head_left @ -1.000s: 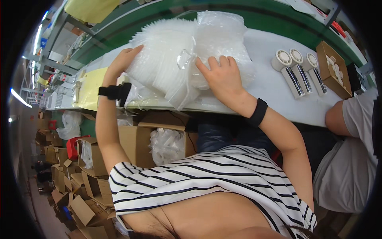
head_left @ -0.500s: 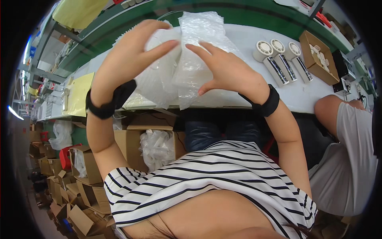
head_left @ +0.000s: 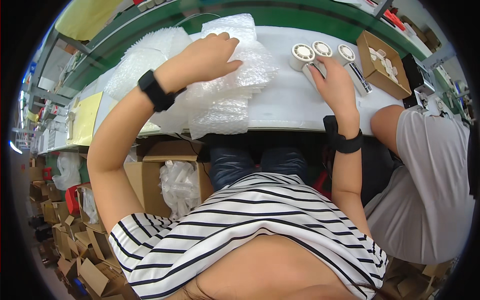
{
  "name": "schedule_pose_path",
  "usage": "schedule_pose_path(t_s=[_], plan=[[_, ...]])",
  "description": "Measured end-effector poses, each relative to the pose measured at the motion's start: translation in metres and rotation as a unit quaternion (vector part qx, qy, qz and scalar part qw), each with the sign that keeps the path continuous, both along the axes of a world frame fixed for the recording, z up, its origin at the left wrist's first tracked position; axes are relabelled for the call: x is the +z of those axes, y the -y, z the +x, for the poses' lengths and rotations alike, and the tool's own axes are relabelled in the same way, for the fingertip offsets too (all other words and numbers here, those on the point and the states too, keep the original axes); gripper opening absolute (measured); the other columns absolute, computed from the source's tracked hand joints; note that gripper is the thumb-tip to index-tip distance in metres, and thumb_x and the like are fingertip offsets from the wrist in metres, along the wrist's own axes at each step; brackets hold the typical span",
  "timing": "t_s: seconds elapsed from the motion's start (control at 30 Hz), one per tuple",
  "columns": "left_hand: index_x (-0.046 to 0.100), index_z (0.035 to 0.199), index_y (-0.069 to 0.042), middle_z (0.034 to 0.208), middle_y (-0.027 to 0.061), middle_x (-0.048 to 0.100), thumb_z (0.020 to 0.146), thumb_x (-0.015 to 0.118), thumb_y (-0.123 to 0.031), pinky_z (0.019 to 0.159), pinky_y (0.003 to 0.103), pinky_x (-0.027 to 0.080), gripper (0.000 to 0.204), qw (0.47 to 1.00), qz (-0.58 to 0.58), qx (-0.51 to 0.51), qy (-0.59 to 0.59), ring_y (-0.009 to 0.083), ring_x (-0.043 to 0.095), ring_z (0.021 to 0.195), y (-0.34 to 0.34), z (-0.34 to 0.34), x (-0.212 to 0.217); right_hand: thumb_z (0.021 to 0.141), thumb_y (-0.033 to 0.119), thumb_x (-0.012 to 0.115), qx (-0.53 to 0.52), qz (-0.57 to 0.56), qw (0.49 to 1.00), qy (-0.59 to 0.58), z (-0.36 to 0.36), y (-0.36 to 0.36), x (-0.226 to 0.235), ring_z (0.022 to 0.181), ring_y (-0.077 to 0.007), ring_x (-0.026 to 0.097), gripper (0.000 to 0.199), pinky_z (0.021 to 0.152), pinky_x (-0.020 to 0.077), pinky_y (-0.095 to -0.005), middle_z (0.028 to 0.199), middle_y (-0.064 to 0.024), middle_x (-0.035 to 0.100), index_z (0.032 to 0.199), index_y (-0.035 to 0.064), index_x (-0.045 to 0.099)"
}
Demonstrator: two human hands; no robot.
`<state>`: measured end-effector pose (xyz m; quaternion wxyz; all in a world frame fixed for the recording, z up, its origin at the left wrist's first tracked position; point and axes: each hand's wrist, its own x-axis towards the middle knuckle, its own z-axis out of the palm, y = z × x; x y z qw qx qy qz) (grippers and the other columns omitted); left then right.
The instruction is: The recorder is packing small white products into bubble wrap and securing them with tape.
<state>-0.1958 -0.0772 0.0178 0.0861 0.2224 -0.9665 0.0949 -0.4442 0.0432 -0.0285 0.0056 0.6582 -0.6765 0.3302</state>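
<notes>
A stack of clear bubble-wrap bags (head_left: 220, 112) lies on the white table in front of me. My left hand (head_left: 207, 56) rests over its upper part, thumb apart from the other fingers, with nothing in its grasp. To the right, three white handheld fans with round slotted heads lie in a row. My right hand (head_left: 336, 85) has its thumb and fingers closed round the handle area of the left fan (head_left: 303, 56). That hand covers much of the middle fan (head_left: 322, 48). The right fan (head_left: 355, 70) lies just beyond it, its handle showing a dark patterned strip.
More bubble wrap (head_left: 137, 62) is heaped at the left, near a yellow sheet (head_left: 86, 120). An open cardboard box (head_left: 367, 57) of white parts stands right of the fans, beside a black device (head_left: 417, 77). Someone's knee (head_left: 387, 127) is close at the right. Below is a carton (head_left: 142, 177) of plastic-wrapped items.
My right hand has moved from the bubble wrap to the fans and closed on one. My left hand has come down onto the bubble-wrap bags. The view has shifted slightly right.
</notes>
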Motion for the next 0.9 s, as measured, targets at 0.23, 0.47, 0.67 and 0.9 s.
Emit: schedule_pose_path(t_s=[0.23, 0.47, 0.67, 0.9], plan=[[0.06, 0.092, 0.003, 0.091, 0.0193, 0.06, 0.086, 0.051, -0.031, 0.073, 0.04, 0.045, 0.036, 0.99, 0.086, 0.079, 0.075, 0.0347, 0.057, 0.08, -0.032, -0.008, 0.003, 0.076, 0.027, 0.065, -0.132, 0.099, 0.974, -0.153, -0.015, -0.004, -0.032, 0.083, -0.0348, 0.058, 0.035, 0.07, 0.0465, -0.0393, 0.09, -0.0192, 0.06, 0.094, -0.0028, 0.058], [0.062, 0.075, 0.004, 0.072, 0.0214, 0.06, 0.084, 0.052, -0.028, 0.066, 0.041, 0.047, 0.034, 0.972, 0.222, 0.065, 0.047, 0.0366, 0.059, 0.072, -0.032, -0.033, 0.012, 0.077, 0.028, 0.064, -0.135, 0.055, 0.987, -0.075, -0.019, -0.022, -0.029, 0.073, -0.0292, 0.06, 0.04, 0.062, 0.0478, -0.0367, 0.084, -0.017, 0.06, 0.098, -0.0043, 0.056], [0.062, 0.073, 0.003, 0.071, 0.0223, 0.06, 0.079, 0.06, -0.022, 0.065, 0.042, 0.048, 0.027, 0.984, 0.17, 0.044, 0.013, 0.0379, 0.059, 0.072, -0.025, -0.065, 0.012, 0.083, 0.029, 0.06, -0.064, 0.022, 0.917, 0.392, -0.015, -0.057, -0.009, 0.064, -0.0153, 0.059, 0.036, 0.049, 0.0455, -0.0262, 0.084, -0.01, 0.058, 0.099, -0.003, 0.056], [0.062, 0.073, 0.006, 0.074, 0.025, 0.06, 0.074, 0.061, -0.015, 0.067, 0.041, 0.048, 0.021, 0.981, 0.16, 0.063, -0.089, 0.0382, 0.06, 0.074, -0.048, -0.121, -0.036, 0.08, 0.019, 0.062, 0.015, -0.005, 0.809, 0.588, -0.014, -0.101, -0.013, 0.065, -0.015, 0.059, 0.037, 0.049, 0.0455, -0.0241, 0.084, -0.0107, 0.058, 0.108, -0.0026, 0.05]])
